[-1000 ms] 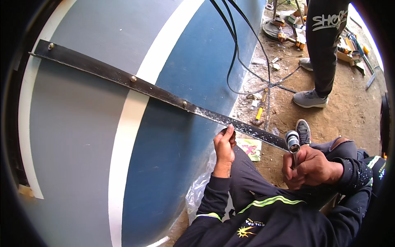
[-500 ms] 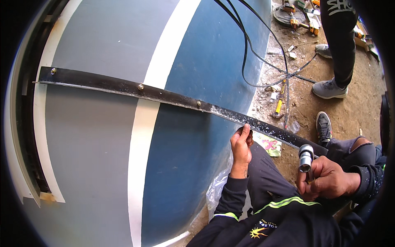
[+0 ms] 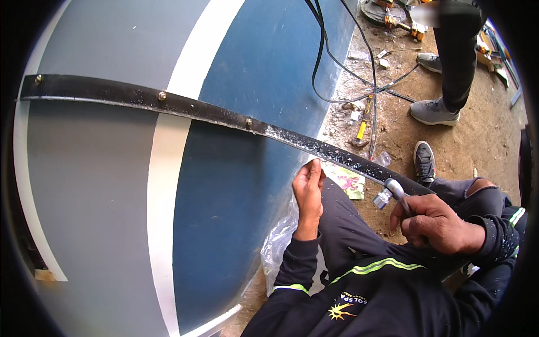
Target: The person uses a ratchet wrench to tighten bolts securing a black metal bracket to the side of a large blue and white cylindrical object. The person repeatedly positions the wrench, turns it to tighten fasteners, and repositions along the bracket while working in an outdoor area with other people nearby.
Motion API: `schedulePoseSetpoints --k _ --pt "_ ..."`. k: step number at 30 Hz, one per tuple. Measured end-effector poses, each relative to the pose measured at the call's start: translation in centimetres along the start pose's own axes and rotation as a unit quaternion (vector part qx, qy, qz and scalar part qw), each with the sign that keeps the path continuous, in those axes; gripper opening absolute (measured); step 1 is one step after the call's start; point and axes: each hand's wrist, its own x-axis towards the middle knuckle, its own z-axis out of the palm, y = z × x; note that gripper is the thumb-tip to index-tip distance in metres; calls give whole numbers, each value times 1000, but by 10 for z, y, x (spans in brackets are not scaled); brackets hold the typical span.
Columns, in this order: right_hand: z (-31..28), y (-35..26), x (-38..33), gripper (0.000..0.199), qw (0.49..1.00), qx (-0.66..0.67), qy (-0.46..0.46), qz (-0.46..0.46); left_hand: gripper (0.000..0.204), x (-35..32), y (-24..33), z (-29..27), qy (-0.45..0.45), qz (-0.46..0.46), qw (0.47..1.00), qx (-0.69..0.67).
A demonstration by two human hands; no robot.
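A long black metal angle bar [image 3: 208,112] runs across the painted wall [image 3: 224,185] and reaches out past it to the right. Several bolts [image 3: 162,96] sit along it, and white flakes cover its right half. Just beneath the bar's lower edge is my left hand [image 3: 309,196], thumb and fingers pinched together; whatever they may hold is hidden. My right hand [image 3: 435,222] is wrapped round the handle of a socket wrench [image 3: 395,187]. The wrench's shiny head and socket point away from the hand, close to the bar's right part.
Black cables [image 3: 373,67] loop beside the wall. A yellow-handled hammer [image 3: 363,123] lies on the dirt floor near the feet of a standing person [image 3: 435,112]. Power tools [image 3: 401,22] lie further back. Clear plastic sheet [image 3: 279,238] bunches by my left forearm.
My right hand has turned the socket wrench, so its socket now tilts down and to the left. The left hand stays pinched under the bar. The whole view has shifted slightly.
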Motion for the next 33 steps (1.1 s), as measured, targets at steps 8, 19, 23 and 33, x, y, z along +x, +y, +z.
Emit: schedulePoseSetpoints --k 8,19,23,33 --pt "11 1 13 31 988 -152 14 6 29 27 113 -28 218 592 585 510" --pt "19 -4 33 26 989 -136 24 44 35 57 248 -13 356 474 563 577" --pt "20 -6 46 27 986 -165 18 8 26 64 241 -14 339 471 548 602" --pt "16 -7 49 30 987 -158 12 -40 35 38 276 -21 270 396 629 612"
